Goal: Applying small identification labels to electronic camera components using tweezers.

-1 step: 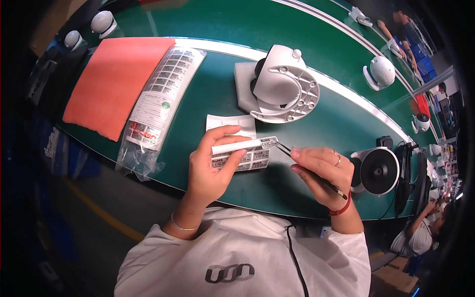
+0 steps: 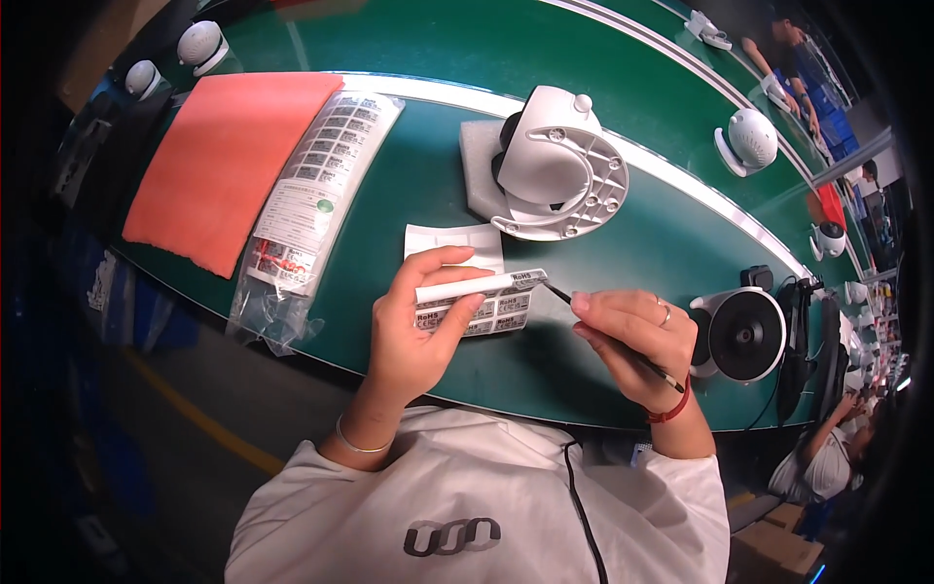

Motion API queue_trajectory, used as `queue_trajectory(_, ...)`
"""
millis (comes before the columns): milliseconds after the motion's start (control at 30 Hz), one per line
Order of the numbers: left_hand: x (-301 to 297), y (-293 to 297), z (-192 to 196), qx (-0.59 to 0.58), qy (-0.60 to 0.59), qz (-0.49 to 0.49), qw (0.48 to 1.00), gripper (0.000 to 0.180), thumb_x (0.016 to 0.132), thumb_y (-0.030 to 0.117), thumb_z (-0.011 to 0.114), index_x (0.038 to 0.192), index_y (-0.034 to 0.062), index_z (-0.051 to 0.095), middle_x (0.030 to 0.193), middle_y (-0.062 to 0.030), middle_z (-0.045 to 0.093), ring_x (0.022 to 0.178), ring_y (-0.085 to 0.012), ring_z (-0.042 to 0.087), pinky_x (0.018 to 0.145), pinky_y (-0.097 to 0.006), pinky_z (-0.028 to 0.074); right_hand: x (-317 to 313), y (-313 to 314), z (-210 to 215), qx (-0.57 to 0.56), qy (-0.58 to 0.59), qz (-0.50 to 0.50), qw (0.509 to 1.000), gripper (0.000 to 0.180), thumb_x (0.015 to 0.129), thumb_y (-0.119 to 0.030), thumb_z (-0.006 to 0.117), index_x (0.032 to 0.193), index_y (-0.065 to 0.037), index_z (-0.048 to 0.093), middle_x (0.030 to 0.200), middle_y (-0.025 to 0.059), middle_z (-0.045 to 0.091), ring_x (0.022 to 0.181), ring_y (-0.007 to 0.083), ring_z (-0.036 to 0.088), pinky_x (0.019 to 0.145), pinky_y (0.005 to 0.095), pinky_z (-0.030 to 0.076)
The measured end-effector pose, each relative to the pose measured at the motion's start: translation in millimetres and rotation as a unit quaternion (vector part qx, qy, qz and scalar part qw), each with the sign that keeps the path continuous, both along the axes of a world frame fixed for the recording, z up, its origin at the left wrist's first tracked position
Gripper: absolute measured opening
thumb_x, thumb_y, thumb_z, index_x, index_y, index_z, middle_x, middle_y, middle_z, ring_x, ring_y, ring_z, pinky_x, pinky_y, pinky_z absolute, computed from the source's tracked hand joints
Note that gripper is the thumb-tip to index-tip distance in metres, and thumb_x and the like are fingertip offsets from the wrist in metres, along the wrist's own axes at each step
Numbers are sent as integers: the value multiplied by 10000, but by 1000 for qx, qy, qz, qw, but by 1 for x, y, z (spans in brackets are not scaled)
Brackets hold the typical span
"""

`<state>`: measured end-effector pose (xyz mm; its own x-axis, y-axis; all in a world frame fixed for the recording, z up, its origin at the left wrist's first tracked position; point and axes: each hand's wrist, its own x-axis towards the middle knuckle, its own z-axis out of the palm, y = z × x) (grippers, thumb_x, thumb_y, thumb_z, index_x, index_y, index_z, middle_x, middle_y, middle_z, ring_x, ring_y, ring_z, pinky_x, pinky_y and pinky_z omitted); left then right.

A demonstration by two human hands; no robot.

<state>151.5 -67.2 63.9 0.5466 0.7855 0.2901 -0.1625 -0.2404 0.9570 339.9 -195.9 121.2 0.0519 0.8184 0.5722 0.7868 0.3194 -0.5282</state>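
Note:
My left hand (image 2: pixel 418 326) pinches a sheet of printed labels (image 2: pixel 510 313) between thumb and fingers, its upper edge folded over into a white strip of backing. The black tweezers (image 2: pixel 634 356) are gripped in my right hand (image 2: pixel 637 336), tips meeting the sheet's upper right corner at a label's edge. Whether a label is caught between the tips is too small to tell. Beyond my hands, a white camera-like device (image 2: pixel 550 175) lies with its ring-shaped base facing up, leaning on a pale foam block (image 2: pixel 480 156).
To the left lie an orange foam sheet (image 2: pixel 229 161) and a plastic bag of label sheets (image 2: pixel 316 195). A white device with a black round face (image 2: pixel 744 336) stands at right beside black cables. Several white devices sit along the far green belt (image 2: pixel 409 44). Other people work at far right.
The tweezers' tips, visibly apart before, have come together at the label sheet's corner. Both hands stay almost in place.

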Motion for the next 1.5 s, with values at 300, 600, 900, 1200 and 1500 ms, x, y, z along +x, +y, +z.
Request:
queue_trajectory(300,-10,-2,-19,32,106,-55,992,350,836,-35,661,1166,15,555,987,-119,723,885,-148,689,721,-256,535,14,2,-2,24,-89,-32,995,334,623,55,672,954,18,698,863,127,682,799,263,691,684,317,549)
queue_trajectory(600,-13,-2,-22,-11,118,-86,989,356,823,-3,691,1154,15,561,975,-117,725,855,-159,704,727,-268,556,27,24,-22,46,-223,-17,974,310,656,-34,663,963,-35,711,950,80,698,813,217,690,666,308,558)
queue_trajectory(900,-15,-1,-22,-15,123,-91,988,336,826,27,694,1140,14,575,952,-121,726,845,-196,716,730,-289,564,31,33,-28,51,-236,-13,970,277,680,-42,663,952,-38,714,951,75,704,814,208,691,649,301,560)
queue_trajectory(1200,-14,0,-23,-12,123,-101,987,359,829,33,695,1164,17,566,947,-118,727,845,-189,714,728,-286,562,32,28,-22,57,-253,-7,966,264,683,-32,655,940,-19,711,931,94,700,806,225,689,638,306,557)
queue_trajectory(1500,14,25,15,249,235,-112,933,751,798,57,657,1476,91,336,791,-110,668,632,-302,651,601,-392,529,28,19,-49,83,-112,-49,989,302,648,148,688,920,19,709,889,134,691,773,251,684,690,319,564)
